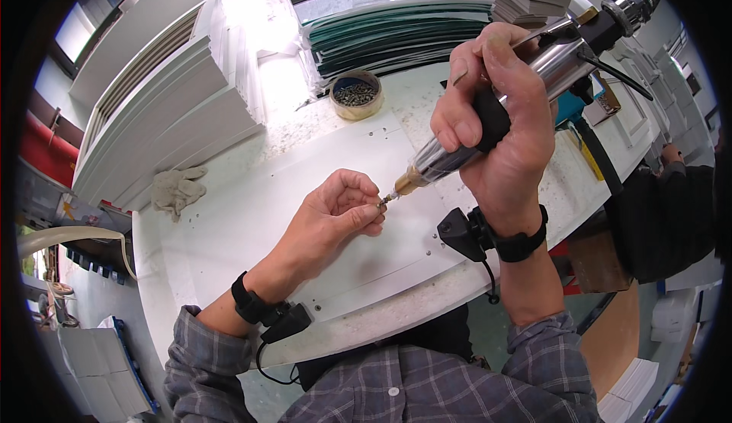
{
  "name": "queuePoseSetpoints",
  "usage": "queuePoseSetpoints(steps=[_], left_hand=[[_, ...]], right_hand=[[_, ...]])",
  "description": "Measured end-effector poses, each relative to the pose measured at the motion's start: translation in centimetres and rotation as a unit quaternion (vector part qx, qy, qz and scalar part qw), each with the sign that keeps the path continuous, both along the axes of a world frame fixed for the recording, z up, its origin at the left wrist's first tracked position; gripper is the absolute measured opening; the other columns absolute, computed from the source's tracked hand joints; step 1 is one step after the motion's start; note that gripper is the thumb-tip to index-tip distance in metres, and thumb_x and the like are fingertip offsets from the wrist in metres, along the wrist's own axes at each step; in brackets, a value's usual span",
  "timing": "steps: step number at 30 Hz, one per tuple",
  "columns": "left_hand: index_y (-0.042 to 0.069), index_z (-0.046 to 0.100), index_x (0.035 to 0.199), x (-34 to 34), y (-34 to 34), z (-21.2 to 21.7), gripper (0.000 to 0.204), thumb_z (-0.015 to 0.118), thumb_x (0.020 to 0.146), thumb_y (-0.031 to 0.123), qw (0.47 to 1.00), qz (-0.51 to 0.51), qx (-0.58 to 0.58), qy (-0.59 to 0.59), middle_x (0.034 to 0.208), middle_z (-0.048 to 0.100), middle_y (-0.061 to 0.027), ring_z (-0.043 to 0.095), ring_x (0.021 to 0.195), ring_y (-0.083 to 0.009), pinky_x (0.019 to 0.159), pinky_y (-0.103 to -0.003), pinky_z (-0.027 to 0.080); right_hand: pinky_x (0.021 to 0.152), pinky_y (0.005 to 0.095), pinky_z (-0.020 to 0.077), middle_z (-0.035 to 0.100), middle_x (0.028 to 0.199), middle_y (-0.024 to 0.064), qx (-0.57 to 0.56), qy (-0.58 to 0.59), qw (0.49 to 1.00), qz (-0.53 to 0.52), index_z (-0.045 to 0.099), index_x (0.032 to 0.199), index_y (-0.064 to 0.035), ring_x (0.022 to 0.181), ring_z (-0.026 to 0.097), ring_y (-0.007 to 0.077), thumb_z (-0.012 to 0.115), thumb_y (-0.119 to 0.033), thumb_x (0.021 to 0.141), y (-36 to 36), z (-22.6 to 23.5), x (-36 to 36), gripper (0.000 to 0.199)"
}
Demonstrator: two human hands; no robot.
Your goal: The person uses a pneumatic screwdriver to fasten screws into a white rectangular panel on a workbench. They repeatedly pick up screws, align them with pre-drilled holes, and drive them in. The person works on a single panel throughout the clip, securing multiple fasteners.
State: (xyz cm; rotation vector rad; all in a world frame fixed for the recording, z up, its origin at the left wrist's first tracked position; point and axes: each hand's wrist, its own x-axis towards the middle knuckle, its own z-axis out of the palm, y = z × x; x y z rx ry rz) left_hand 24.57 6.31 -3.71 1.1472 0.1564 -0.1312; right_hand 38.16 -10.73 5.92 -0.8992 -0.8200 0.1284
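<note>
Stacked white panels (168, 118) and a pile of green-edged sheets (400, 38) line the far side of a pale worktable (396, 306) in a cluttered workshop, where a person in a plaid shirt (381, 389) works with both hands. The left hand (335, 208), fingers curled, pinches a small screw (383, 202) between thumb and fingertips above a flat white board (259, 209), right at the tip of a silver-and-black power screwdriver (438, 160). The right hand (526, 137) wraps firmly around the tool's dark grip, angling it down toward the left hand. Beyond them sits a round tub (358, 112) of small metal fasteners (353, 92); a crumpled grey cloth or glove (177, 190) lies at left. Black devices (463, 234) are strapped to both wrists. Another person's hand (671, 154) shows at far right.
</note>
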Motion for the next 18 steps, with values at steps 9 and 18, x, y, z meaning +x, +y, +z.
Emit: queuePoseSetpoints(steps=[9,18], left_hand=[[0.004,0.056,0.117,1.0,-0.6,0.7,0.019,0.064,0.1,0.004,0.986,0.008,0.161,-0.036,0.112,0.068,-0.0085,0.066,0.097,-0.0126,0.085,-0.026,0.054],[0.003,0.056,0.123,3.1,-2.2,1.4,0.025,0.054,0.098,-0.001,0.938,-0.021,0.341,-0.06,0.117,0.067,-0.005,0.056,0.091,-0.0037,0.082,-0.021,0.048]], right_hand=[[0.048,0.0263,0.0437,0.054,0.086,0.0059,0.009,0.007,1.0,-0.011,0.052,0.099,-0.0076,0.049,0.047,0.0079,0.057,-0.024,0.102,0.3,0.6,0.0,0.018],[0.045,0.0259,0.0443,0.062,0.073,0.0049,-0.08,-0.042,0.995,-0.046,0.063,0.089,-0.0035,0.047,0.055,0.0092,0.068,-0.017,0.095,1.9,-0.1,1.1,0.016]])
